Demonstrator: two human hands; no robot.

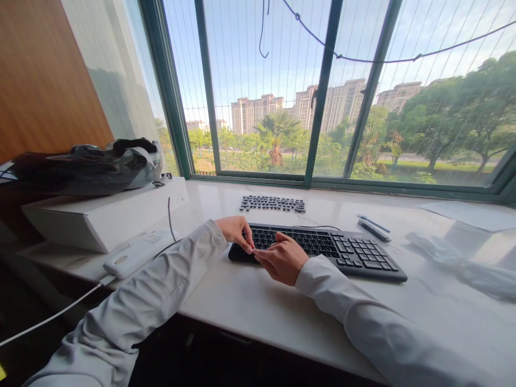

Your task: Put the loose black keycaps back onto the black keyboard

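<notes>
A black full-size keyboard lies on the white marble counter; bare sockets show over its left and middle part, while keycaps sit on the right-hand block. Over its left front edge, my left hand is closed in a pinch. My right hand reaches in from the right, fingers together and bent, and its fingertips meet those of my left hand. Whatever the fingertips hold is too small to make out. Behind the keyboard, loose black keycaps lie in rows in keyboard order.
A white power strip with a cable is at the left, before a white box bearing a dark bag. Right of the keyboard lie a pen, a dark slim case, clear plastic and paper.
</notes>
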